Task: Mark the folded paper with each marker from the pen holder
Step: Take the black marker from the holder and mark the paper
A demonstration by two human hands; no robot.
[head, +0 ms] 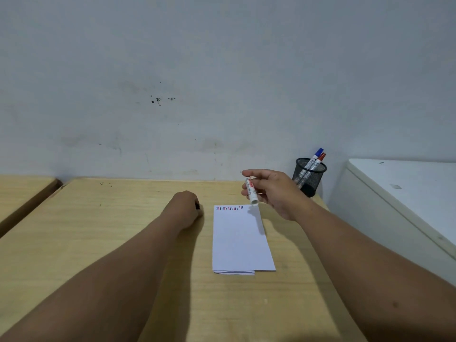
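On the pale wooden tabletop (123, 243), the left hand (186, 206) rests curled around something small and dark, perhaps a cap. Just right lies the white folded paper (240, 240), light and prone to sliding, so best pinned flat. The right hand (274, 191) has its grip clamped mid-barrel on a white marker (251, 192). The black mesh pen holder (308, 176) stands beyond.

Three markers were visible, two standing in one mesh pen holder (309, 177) and one marker (252, 192) held above one folded paper (240, 240), with two hands over one wooden table (98, 230).
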